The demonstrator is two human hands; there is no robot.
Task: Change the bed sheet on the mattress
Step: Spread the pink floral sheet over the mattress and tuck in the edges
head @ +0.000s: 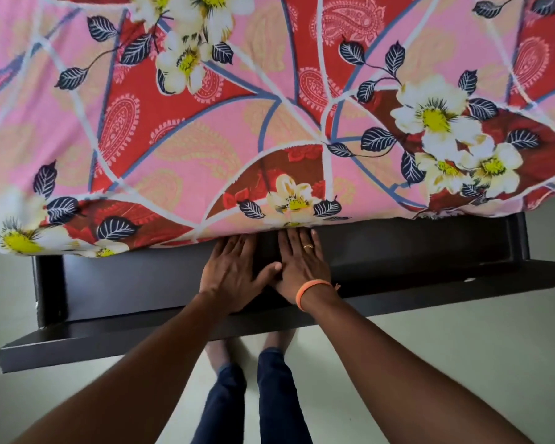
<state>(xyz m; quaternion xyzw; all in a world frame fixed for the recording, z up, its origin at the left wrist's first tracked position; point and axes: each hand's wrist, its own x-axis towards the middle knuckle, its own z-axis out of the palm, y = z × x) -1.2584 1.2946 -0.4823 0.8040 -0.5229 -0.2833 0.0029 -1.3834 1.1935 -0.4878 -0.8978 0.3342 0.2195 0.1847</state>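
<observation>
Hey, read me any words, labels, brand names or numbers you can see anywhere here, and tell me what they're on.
None: no readable text shows.
The bed sheet carries only flowers, leaves and paisley shapes.
The dark bed frame, the orange wristband and the ring on the right hand show no lettering.

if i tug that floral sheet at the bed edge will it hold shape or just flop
The floral sheet likely flops: it curves softly over the mattress edge. It probably slides easily, being thin cloth. Both hands lie flat below its hem.
</observation>
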